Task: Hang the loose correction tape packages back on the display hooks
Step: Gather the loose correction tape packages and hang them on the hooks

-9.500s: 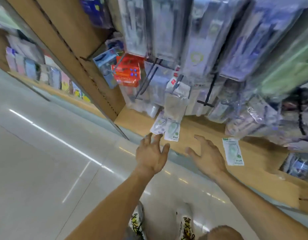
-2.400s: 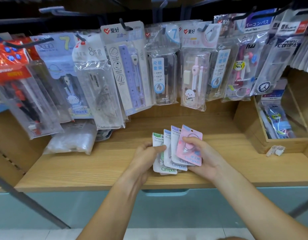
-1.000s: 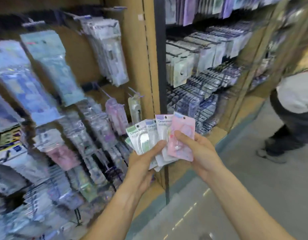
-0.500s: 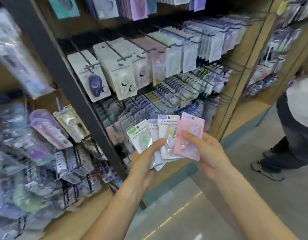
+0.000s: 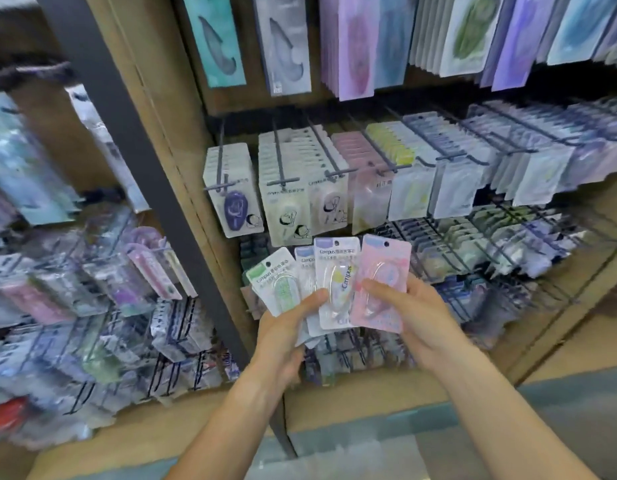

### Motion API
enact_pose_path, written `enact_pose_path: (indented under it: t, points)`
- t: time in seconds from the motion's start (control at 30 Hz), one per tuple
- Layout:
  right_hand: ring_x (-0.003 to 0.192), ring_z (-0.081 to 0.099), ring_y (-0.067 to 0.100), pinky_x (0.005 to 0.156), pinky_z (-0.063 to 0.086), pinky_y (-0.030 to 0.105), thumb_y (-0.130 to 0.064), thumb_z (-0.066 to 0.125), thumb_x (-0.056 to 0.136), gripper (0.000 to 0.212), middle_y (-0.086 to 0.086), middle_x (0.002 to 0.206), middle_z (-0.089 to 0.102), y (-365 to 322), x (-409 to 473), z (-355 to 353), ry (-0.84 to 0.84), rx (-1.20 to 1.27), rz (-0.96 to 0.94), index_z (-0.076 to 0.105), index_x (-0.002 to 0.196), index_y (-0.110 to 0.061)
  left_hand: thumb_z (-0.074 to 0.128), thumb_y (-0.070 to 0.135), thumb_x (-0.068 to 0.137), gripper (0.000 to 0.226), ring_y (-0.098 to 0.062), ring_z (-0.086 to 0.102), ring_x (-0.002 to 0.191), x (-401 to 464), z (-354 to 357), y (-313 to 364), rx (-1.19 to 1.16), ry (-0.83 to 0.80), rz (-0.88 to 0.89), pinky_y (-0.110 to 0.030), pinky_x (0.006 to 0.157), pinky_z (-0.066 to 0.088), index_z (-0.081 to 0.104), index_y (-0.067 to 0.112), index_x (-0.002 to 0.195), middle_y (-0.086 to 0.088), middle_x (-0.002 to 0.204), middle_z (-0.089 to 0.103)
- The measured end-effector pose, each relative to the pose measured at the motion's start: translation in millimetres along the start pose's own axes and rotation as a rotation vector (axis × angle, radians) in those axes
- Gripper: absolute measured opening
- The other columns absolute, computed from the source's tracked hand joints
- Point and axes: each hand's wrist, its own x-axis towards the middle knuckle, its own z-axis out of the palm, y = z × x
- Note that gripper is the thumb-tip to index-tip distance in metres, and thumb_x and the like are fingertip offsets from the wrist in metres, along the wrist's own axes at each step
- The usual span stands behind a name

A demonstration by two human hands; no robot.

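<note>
Closer than half a second ago, the hook display (image 5: 386, 161) fills the view — packages hang in rows on its hooks (image 5: 281, 161). Fanned correction tape packages (image 5: 329, 282) sit before its lower rows, pinched between left hand (image 5: 282, 336) and right hand (image 5: 416, 313). Match each card's design to its row, then thread the punched hole (image 5: 386, 244) squarely over the hook tip — one package at a time.

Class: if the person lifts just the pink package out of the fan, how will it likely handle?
The pink package looks like a flat card with a clear blister: probably light and fairly stiff. Its glossy front may slide against the neighbouring package.
</note>
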Motion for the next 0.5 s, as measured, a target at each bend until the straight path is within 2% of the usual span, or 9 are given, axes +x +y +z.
enact_pose_path:
  t: [0.1,0.13,0.23,0.33,0.4,0.5]
  points:
    - [0.110,0.072,0.029,0.098,0.056,0.048,-0.011,0.077,0.087,0.032,0.008,0.115,0.077,-6,19,-6,-0.028,-0.018,0.012,0.072,0.119,-0.012,0.085,0.009,0.073,0.062,-0.034,0.074,0.112,20,6,-5,-0.012,0.004,0.034,-0.050,0.093,0.060,0.067,0.009,0.133,-0.013,0.123,0.076]
    - [0.109,0.073,0.028,0.097,0.056,0.046,-0.011,0.076,0.088,0.031,0.009,0.115,0.077,-9,24,-9,-0.042,-0.030,0.020,0.071,0.118,-0.012,0.084,0.008,0.075,0.062,-0.035,0.073,0.115,24,9,-8,-0.019,0.000,0.042,-0.051,0.095,0.060,0.066,0.009,0.134,-0.013,0.125,0.075]
    - [0.106,0.074,0.027,0.095,0.056,0.046,-0.013,0.078,0.085,0.031,0.008,0.112,0.078,-17,35,-19,-0.081,-0.047,0.031,0.071,0.116,-0.013,0.082,0.008,0.074,0.060,-0.035,0.074,0.113,39,13,-16,-0.029,-0.003,0.046,-0.046,0.088,0.064,0.067,0.008,0.132,-0.015,0.125,0.075]
    - [0.107,0.074,0.029,0.096,0.056,0.049,-0.016,0.080,0.078,0.041,0.008,0.113,0.078,-24,45,-36,-0.087,-0.052,0.016,0.070,0.118,-0.013,0.082,0.007,0.073,0.061,-0.035,0.074,0.112,51,19,-27,-0.024,-0.016,0.063,-0.046,0.087,0.064,0.067,0.007,0.132,-0.016,0.124,0.075]
    - [0.108,0.073,0.029,0.100,0.054,0.052,-0.016,0.080,0.080,0.042,0.007,0.115,0.077,-29,50,-54,-0.074,-0.063,0.007,0.069,0.120,-0.014,0.081,0.005,0.074,0.060,-0.035,0.075,0.111,54,31,-35,-0.005,-0.025,0.057,-0.046,0.086,0.065,0.067,0.007,0.132,-0.015,0.123,0.076]
    - [0.111,0.072,0.027,0.106,0.050,0.057,-0.018,0.080,0.081,0.042,0.005,0.118,0.077,-41,55,-80,-0.082,-0.081,-0.015,0.069,0.122,-0.016,0.081,0.006,0.075,0.057,-0.036,0.075,0.110,57,53,-46,0.022,-0.033,0.043,-0.049,0.090,0.062,0.068,0.009,0.130,-0.015,0.122,0.077]
